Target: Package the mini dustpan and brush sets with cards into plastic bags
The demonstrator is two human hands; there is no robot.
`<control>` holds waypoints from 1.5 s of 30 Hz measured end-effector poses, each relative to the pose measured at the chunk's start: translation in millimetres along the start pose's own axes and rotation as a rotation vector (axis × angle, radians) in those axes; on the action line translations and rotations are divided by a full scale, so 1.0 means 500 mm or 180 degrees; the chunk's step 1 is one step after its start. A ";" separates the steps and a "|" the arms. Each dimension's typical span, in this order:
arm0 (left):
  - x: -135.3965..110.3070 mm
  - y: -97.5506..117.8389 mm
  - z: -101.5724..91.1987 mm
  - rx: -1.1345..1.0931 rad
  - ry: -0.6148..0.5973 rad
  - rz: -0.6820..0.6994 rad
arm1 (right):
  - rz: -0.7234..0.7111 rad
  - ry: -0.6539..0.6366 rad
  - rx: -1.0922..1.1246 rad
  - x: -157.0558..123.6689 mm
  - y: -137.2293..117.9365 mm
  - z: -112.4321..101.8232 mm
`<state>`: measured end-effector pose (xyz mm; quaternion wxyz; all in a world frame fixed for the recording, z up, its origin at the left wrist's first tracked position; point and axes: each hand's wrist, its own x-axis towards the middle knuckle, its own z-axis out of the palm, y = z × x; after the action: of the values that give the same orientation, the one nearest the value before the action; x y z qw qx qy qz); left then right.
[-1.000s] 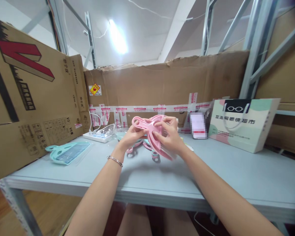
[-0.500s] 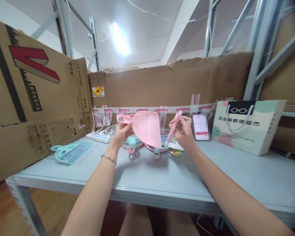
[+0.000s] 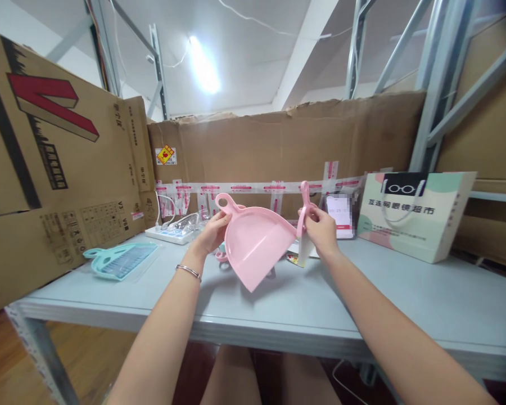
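Hands apart: left hand (image 3: 211, 232) on pink dustpan (image 3: 253, 244).

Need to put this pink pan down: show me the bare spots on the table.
Bare: the table front strip, and right front below the paper bag. Also between the teal set and left hand. Crowded: behind the dustpan.

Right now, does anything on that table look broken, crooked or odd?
Nothing looks broken or spilled. The left hand holds a pink dustpan tilted, its lip pointing down; the right hand holds a small pink brush. The cardboard wall behind has a ragged top edge.
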<state>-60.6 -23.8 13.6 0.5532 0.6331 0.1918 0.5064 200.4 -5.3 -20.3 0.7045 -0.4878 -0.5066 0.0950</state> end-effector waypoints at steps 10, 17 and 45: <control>0.001 0.000 0.012 0.0210 0.0227 -0.0272 | 0.0186 0.0019 0.0447 -0.006 -0.007 0.017; 0.011 -0.010 0.001 0.0139 0.0418 -0.0142 | 0.0056 -0.0196 0.0622 -0.003 0.004 0.023; 0.027 -0.041 -0.004 0.0930 0.1099 0.0277 | -0.0366 0.0866 0.1860 0.000 -0.120 -0.065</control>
<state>-50.1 -5.5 0.7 0.3922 0.6181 0.3274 0.5974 205.0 -54.8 26.6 0.8801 -0.2439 -0.3859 0.1304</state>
